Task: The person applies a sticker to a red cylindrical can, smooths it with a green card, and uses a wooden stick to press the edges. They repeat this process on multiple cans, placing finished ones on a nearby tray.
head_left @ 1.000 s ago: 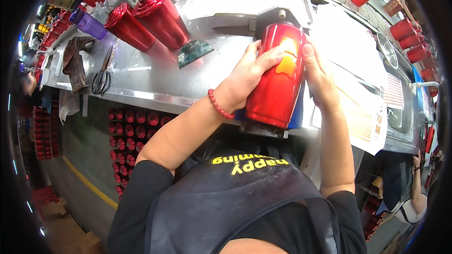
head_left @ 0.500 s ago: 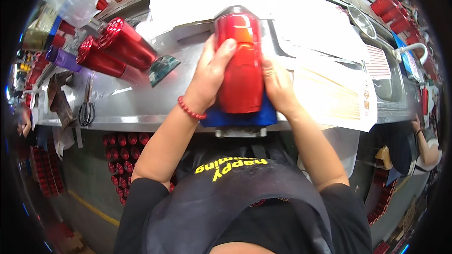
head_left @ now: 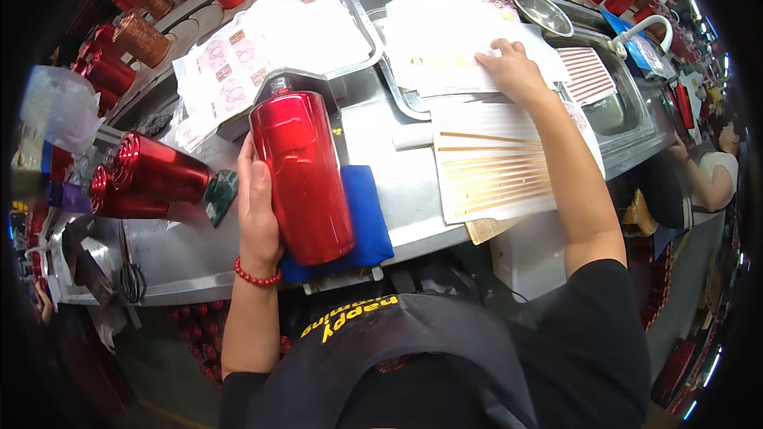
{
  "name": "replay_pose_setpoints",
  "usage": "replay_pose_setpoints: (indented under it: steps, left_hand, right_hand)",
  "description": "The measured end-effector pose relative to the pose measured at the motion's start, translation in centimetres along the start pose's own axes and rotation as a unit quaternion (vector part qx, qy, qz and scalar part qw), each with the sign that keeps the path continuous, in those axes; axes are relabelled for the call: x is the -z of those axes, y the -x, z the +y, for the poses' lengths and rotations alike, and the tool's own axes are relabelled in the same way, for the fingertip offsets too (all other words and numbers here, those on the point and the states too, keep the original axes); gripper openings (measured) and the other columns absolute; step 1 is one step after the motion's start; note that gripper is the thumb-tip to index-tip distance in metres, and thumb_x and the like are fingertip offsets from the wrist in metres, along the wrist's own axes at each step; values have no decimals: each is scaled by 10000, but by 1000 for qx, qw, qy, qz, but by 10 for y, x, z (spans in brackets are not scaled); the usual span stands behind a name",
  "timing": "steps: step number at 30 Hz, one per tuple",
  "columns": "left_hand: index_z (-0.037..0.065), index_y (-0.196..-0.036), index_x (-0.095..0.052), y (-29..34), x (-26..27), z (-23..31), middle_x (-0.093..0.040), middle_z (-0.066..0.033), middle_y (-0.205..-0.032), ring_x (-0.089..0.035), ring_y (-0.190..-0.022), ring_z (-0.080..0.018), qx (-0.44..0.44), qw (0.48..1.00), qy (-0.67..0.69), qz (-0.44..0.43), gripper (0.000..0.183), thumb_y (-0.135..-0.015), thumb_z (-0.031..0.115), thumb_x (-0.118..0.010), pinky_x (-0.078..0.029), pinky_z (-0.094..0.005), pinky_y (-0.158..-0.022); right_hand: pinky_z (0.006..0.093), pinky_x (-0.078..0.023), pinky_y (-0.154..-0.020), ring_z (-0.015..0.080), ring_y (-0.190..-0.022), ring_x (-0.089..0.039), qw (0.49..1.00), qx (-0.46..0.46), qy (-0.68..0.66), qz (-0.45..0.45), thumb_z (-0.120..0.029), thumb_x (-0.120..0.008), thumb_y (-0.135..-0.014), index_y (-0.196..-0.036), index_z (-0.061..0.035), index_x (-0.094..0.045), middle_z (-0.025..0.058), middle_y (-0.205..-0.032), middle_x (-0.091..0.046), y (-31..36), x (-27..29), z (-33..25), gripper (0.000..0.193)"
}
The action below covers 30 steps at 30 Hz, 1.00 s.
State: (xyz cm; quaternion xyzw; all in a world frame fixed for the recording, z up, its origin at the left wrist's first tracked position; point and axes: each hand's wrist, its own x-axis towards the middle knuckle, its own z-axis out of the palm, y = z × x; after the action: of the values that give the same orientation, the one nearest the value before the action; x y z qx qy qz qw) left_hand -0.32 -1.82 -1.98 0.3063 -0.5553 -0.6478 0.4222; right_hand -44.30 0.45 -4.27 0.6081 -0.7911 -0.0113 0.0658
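A glossy red bottle with a dark neck lies tilted on a folded blue cloth at the front edge of the metal worktop. My left hand, with a red bead bracelet at the wrist, holds the bottle along its left side; some of its fingers are hidden behind it. Over at the right, my right hand reaches onto white printed sheets lying in a metal tray, its fingers bent and apart with the tips at the paper. Nearer me is a sheet with gold strips.
Two red vessels lie at the left beside a dark green scraper-like piece. More printed sheets are at the back left. A metal bowl and a sink are at the right. Red and copper vessels line a conveyor behind.
My right hand has left the bottle and moved to the sheets on the right. The bottle, still with my left hand, now leans with its neck toward the left. The view has swung right.
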Motion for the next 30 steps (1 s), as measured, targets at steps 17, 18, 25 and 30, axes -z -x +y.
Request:
replay_pose_setpoints:
  steps: [17, 18, 25, 30]
  left_hand:
    - [-11, -1546, -215, 1, 0, -2, -503, -176, -1432, -563, -1267, -238, -15, 1000, -8, 13, 665, -1087, 433, -402, -479, -380, -1055]
    - [-12, -1546, -212, 0, -2, -1, -503, -179, -1430, -568, -1259, -236, -14, 1000, -1, 13, 669, -1086, 433, -405, -484, -378, -1048]
    - [-18, -1547, -190, 1, -5, 2, -502, -188, -1425, -579, -1243, -232, -2, 999, 26, 19, 721, -1072, 461, -444, -509, -366, -1016]
    - [-17, -1547, -190, 1, -1, 1, -488, -189, -1439, -571, -1253, -230, -6, 1000, 20, 12, 751, -1059, 477, -476, -504, -366, -1027]
  right_hand:
    - [392, -494, -983, 315, -1127, -557, 962, 187, -197, 1, 28, -611, -824, -1170, -44, -679, 125, -1160, -614, 22, 24, -38, 360]
    - [411, -537, -916, 324, -1133, -572, 953, 218, -208, 16, 14, -626, -790, -1064, -29, -688, 115, -1142, -621, 24, 26, -43, 284]
    - [404, -504, -930, 321, -1061, -583, 955, 210, -206, -28, -127, -680, -873, -1009, -30, -661, 128, -1008, -627, 30, 35, -90, 168]
    - [414, -571, -863, 276, -1078, -607, 959, 227, -166, -39, -231, -662, -922, -901, -41, -714, 82, -972, -683, 30, 31, -116, 198]
